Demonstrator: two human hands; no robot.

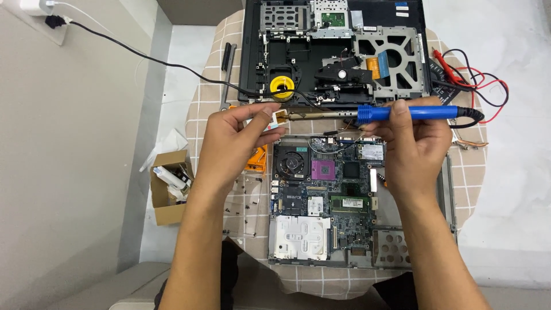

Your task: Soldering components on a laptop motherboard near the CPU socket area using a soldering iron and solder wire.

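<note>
Iron tip aimed at nine o'clock
The iron (402, 113) is gripped level by the right hand (414, 138); a small tin (279, 119) is pinched by the left hand (236, 139).

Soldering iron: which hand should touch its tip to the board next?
Probably the right hand: it grips the blue soldering iron above the circuit board. The left hand pinches a small white piece.

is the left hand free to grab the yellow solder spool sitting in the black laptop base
Probably not yet: the left hand is pinching a small white part. The yellow solder spool lies uncovered just beyond its fingertips, so the path looks open.
</note>
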